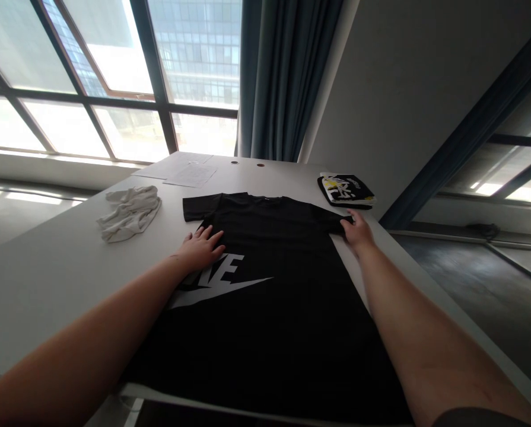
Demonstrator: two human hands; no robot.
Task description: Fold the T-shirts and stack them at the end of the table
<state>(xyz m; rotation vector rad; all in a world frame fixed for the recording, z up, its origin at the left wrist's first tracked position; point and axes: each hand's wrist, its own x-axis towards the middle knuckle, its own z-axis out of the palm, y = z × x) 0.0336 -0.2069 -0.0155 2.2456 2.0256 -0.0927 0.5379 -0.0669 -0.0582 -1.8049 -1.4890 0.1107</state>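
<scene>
A black short-sleeved fabric T-shirt (pixel 287 314) lies spread on a white, smooth-topped table (pixel 47 255) — apparently being straightened. The left hand (pixel 202 249) rests splayed on its chest; the right hand (pixel 360 235) touches a sleeve (pinching, I cannot tell) — further straightening would need gentle tension.

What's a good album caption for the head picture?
Two hands on a black shirt, beside a crumpled white cloth.
</scene>
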